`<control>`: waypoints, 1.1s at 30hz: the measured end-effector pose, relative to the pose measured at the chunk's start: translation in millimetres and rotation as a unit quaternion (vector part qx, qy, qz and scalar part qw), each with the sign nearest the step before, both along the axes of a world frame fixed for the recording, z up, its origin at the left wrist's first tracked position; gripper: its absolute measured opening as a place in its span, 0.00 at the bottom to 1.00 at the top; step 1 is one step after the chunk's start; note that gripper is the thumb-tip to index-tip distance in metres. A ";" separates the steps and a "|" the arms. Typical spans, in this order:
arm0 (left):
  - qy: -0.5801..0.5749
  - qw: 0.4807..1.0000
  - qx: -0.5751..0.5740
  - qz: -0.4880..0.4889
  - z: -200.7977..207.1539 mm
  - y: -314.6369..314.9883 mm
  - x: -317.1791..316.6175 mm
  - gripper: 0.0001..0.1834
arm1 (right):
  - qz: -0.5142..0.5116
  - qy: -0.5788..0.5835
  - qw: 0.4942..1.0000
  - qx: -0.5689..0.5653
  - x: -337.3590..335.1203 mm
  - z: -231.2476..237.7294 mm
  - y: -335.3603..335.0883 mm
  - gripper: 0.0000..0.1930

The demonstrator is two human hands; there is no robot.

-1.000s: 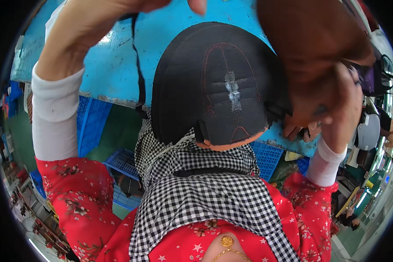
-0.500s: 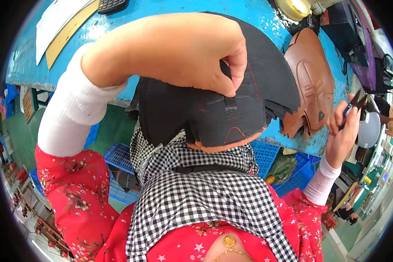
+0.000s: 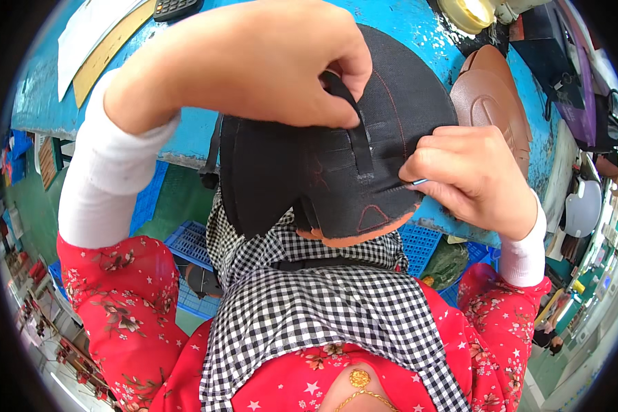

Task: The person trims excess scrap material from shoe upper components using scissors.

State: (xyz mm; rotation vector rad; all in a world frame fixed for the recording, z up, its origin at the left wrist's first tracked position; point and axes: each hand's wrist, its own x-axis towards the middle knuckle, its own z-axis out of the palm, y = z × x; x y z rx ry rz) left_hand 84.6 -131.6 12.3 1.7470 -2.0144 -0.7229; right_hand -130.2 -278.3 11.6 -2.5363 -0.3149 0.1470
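A stack of black curved leather-like pieces (image 3: 336, 147) with orange stitching and an orange-brown edge lies across the near table edge and my lap. Above it, my left hand (image 3: 323, 75) is closed in a pinch on a narrow black strip (image 3: 359, 147), whose lower end lies on the top piece. My right hand (image 3: 463, 175) is closed at the right side of the stack, touching the top piece. A sliver of the blue-handled snips (image 3: 417, 182) shows at its fingertips; the rest of them is hidden in the hand.
Brown leather pieces (image 3: 491, 106) lie to the right on the blue table (image 3: 233, 14). A yellowish pot (image 3: 468, 14) and a dark box (image 3: 542, 48) stand at the far right. Papers (image 3: 93, 41) and a calculator (image 3: 177, 8) are at the far left. Blue crates (image 3: 419, 247) sit below.
My right hand has come in from the right with the snips to the black stack. My left hand has drawn up and left, and more of the black strip shows.
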 end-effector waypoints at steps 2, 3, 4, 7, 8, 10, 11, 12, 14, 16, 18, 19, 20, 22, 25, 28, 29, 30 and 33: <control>0.075 0.997 0.035 -0.006 -6.4 -0.8 3.7 0.09 | -0.006 -0.003 0.997 0.076 1.0 -4.6 -3.3 0.09; 0.076 0.997 0.034 -0.009 -7.2 -0.9 3.3 0.09 | -0.008 -0.002 0.997 0.075 2.1 -3.6 -0.6 0.09; 0.065 0.997 0.033 -0.006 -7.0 -0.1 2.6 0.09 | -0.051 -0.011 0.998 0.029 4.4 -1.2 3.0 0.07; 0.043 0.999 0.006 0.000 -12.6 3.3 2.1 0.09 | -0.104 -0.023 0.994 -0.040 9.6 0.2 16.4 0.07; 0.032 0.999 -0.020 0.004 -14.2 5.2 1.8 0.10 | -0.113 -0.040 0.989 -0.084 11.6 0.9 21.4 0.07; 0.035 0.999 -0.010 0.007 -13.7 6.6 1.6 0.10 | -0.122 -0.057 0.983 -0.129 14.1 3.7 21.6 0.08; 0.038 0.999 -0.001 0.009 -14.0 7.2 2.2 0.10 | -0.134 -0.013 0.987 -0.089 15.5 7.6 16.9 0.08; 0.038 0.999 -0.001 0.011 -15.5 7.9 4.0 0.10 | -0.145 0.031 0.988 -0.050 17.0 10.8 13.5 0.09; 0.055 0.998 -0.019 -0.013 -18.6 6.5 5.8 0.09 | -0.166 0.033 0.982 -0.089 15.5 16.4 10.3 0.09; 0.055 0.998 0.003 -0.019 -14.4 3.9 7.5 0.09 | -0.171 -0.004 0.978 -0.121 16.9 11.4 10.0 0.10; 0.054 0.998 0.025 -0.026 -9.7 0.6 8.8 0.09 | -0.154 -0.008 0.981 -0.115 23.6 5.9 12.4 0.10; 0.050 0.997 0.043 -0.027 -9.4 -0.4 9.3 0.09 | -0.135 -0.012 0.985 -0.107 26.4 2.4 12.4 0.10; 0.046 0.997 0.062 -0.027 -9.6 -1.2 10.2 0.09 | -0.136 -0.025 0.984 -0.108 28.5 -1.7 10.5 0.10; 0.057 0.998 0.022 -0.031 -20.1 -1.0 15.4 0.10 | -0.148 -0.008 0.985 -0.089 28.7 -2.7 5.8 0.10; 0.104 0.995 -0.001 -0.002 -27.0 0.1 16.4 0.09 | -0.159 -0.009 0.987 -0.032 25.2 7.2 5.8 0.08; 0.222 0.974 0.038 0.028 -32.3 -2.6 20.3 0.08 | -0.109 -0.056 0.988 -0.093 20.5 18.1 26.1 0.10; 0.298 0.952 0.062 0.029 -27.2 -5.2 18.5 0.08 | -0.070 -0.080 0.988 -0.113 16.2 11.7 36.6 0.12; 0.258 0.962 0.068 0.060 -13.3 -0.1 18.2 0.08 | -0.074 -0.068 0.979 -0.175 15.1 4.2 53.2 0.13; 0.400 0.896 0.070 0.179 -1.1 -11.2 11.2 0.07 | -0.111 -0.048 0.933 -0.338 13.8 -1.1 93.8 0.19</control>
